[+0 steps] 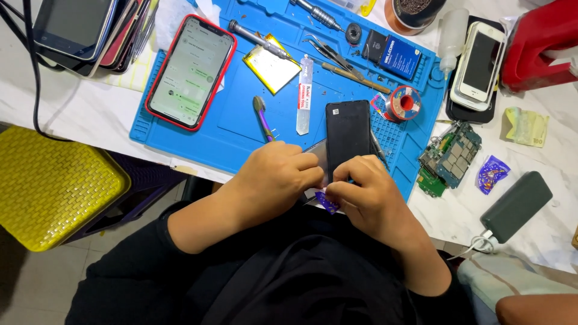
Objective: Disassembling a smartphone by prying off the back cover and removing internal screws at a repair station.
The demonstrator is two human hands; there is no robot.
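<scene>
A black phone (347, 132) stands on its lower end at the near edge of a blue work mat (241, 120). My left hand (274, 177) grips it from the left, fingers curled on its lower edge and on a grey part beside it. My right hand (367, 192) pinches the phone's bottom end, with a small purple pick (327, 202) showing under the fingers. A purple-handled tool (263, 117) lies just beyond my left hand.
On the mat lie a red-cased phone (189, 72) with a lit screen, a flat battery (272, 63), a white tube (304, 96), screwdrivers, tweezers (331, 53) and a solder spool (402, 103). A circuit board (451, 157), white phone (478, 63), power bank (516, 206) lie right; yellow stool (54, 186) left.
</scene>
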